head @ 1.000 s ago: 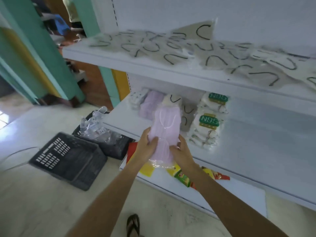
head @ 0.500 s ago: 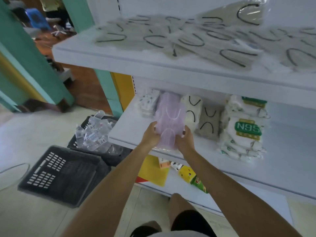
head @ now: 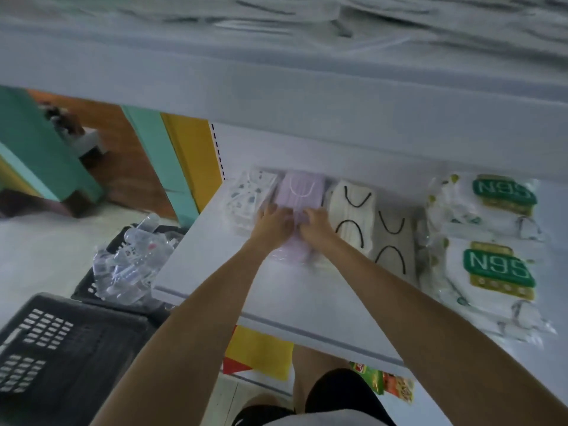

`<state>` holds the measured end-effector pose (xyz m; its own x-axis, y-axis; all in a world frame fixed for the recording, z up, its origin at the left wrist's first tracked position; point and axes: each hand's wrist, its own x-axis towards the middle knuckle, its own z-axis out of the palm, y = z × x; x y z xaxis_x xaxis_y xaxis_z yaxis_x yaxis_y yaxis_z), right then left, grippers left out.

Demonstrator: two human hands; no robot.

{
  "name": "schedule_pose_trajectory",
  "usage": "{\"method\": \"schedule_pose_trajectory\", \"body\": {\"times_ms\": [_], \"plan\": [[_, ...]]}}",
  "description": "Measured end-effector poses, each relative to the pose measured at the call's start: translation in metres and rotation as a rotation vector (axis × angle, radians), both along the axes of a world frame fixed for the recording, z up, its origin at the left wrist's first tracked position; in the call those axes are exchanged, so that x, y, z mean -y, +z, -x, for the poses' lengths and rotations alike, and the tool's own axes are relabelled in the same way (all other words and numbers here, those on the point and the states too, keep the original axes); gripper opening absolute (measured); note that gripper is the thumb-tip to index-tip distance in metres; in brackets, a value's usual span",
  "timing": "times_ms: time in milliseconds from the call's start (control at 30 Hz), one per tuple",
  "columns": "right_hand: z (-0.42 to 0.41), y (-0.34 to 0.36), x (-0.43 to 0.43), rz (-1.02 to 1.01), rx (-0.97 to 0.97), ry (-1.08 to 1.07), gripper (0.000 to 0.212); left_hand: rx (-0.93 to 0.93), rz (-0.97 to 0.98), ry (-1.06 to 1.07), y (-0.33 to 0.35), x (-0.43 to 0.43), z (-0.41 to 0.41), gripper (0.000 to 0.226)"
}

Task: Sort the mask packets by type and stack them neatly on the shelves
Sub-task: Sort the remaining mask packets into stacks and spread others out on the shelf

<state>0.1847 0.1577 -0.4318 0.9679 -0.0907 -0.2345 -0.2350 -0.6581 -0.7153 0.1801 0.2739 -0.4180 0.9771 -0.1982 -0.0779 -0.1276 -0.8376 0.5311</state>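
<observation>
We have carried the purple packet (head: 302,192) deeper onto the shelf (head: 276,290). Left hand (head: 272,221) and right hand (head: 316,221) keep their grip clamped on it, between patterned packets (head: 249,195) and cream packets (head: 353,216). We judge this the placing step; next, release and square the edges.

"A shop, is it?"

"Looks so. White display shelves (head: 292,296) with a slotted upright (head: 218,155) at the back, and sealed goods laid out in rows by kind: N95 packets (head: 498,269), a lilac mask pack (head: 302,192), cream ones (head: 353,216)."

"And the floor?"

"Black plastic crates (head: 61,348), one heaped with clear plastic packs (head: 129,262). Snack packets (head: 384,382) on the shelf below."
</observation>
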Motion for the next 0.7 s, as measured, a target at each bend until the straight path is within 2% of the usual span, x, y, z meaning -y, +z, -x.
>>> {"method": "schedule_pose_trajectory", "body": {"times_ms": [167,267,400,567,700], "plan": [[0.000,0.008,-0.003,0.077,0.030,0.016,0.023,0.010,-0.081,0.025,-0.009,-0.003,-0.001,0.040],[0.007,0.021,-0.003,0.083,0.026,0.028,0.047,-0.016,-0.076,0.036,0.003,-0.008,0.008,0.045],[0.033,0.041,0.004,0.149,0.040,0.075,0.056,-0.008,-0.070,0.047,0.022,-0.021,0.034,0.045],[0.107,0.070,0.018,0.241,0.033,0.216,0.058,0.007,-0.063,-0.017,0.047,-0.044,0.098,0.046],[0.181,0.099,0.033,0.328,0.027,0.297,0.055,-0.057,-0.103,-0.168,0.061,-0.052,0.167,0.047]]}}
